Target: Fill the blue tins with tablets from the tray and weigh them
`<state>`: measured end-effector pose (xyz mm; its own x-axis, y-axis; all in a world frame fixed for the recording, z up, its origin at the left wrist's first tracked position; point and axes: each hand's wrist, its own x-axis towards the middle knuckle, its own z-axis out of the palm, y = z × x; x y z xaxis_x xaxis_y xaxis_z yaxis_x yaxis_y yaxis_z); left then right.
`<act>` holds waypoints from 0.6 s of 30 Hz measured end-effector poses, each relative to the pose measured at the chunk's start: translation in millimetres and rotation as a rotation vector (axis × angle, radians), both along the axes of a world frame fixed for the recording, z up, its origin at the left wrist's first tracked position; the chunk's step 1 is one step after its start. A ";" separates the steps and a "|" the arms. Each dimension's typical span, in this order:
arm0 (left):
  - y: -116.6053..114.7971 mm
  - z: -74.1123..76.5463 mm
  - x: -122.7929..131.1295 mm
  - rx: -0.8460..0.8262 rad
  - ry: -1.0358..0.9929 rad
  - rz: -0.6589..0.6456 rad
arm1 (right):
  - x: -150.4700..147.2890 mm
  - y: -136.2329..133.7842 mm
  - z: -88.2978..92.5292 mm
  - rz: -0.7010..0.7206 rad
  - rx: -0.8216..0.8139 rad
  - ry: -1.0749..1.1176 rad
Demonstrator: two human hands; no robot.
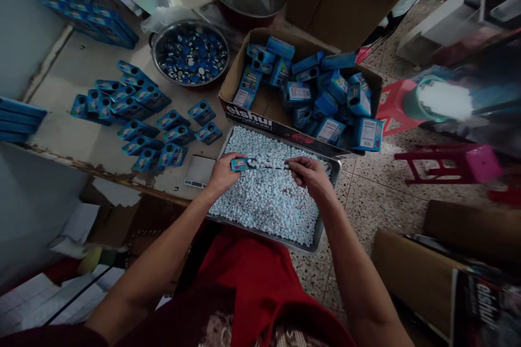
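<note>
My left hand point(222, 174) is closed around a small blue carton point(239, 165), its end facing right. My right hand point(308, 173) pinches the right end of a narrow dark scoop point(286, 166) loaded with small white pellets. The scoop's left end meets the carton's opening; whether it reaches inside cannot be made out. Both hands are above a metal tray point(336, 171) heaped with pale blue and white pellets point(264, 209) that look like candies.
Behind the tray, a cardboard box point(264, 104) holds many blue cartons. Several cartons point(142, 95) stand on the table at left, near a flat scale point(199, 169) and a bowl point(153, 57) of blue-and-silver caps point(193, 57). A pink stool point(482, 164) is at right.
</note>
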<state>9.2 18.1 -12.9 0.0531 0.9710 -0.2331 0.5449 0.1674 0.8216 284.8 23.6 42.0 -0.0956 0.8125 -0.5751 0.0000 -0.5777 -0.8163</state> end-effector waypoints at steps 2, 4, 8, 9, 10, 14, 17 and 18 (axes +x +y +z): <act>-2.4 -2.8 5.6 -0.004 -0.016 -0.006 | -5.4 3.9 15.7 0.071 0.071 -0.149; -5.4 -6.9 10.2 -0.011 -0.023 -0.002 | -9.3 6.1 30.1 0.151 0.155 -0.326; -11.2 -11.7 18.0 -0.012 -0.041 0.030 | -17.0 10.3 49.7 0.268 0.275 -0.608; -12.3 -11.8 19.5 -0.010 -0.052 0.038 | -20.1 11.0 52.8 0.287 0.299 -0.653; -13.4 -11.9 20.5 -0.007 -0.067 0.044 | -24.0 11.2 55.6 0.301 0.326 -0.690; -17.7 -18.1 18.5 -0.051 -0.214 0.123 | -38.8 2.7 65.7 0.337 0.440 -0.734; -23.9 -29.0 11.3 -0.165 -0.377 0.242 | -23.7 -14.3 62.5 0.262 0.430 -0.670; -26.6 -32.0 8.5 -0.201 -0.442 0.278 | -9.8 -22.0 56.1 0.199 0.388 -0.645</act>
<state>17.7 -8.5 -44.9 -0.0643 0.9012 -0.4286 0.0686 0.4324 0.8991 275.0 1.7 98.1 -0.0040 0.9696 -0.2446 0.6172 -0.1900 -0.7635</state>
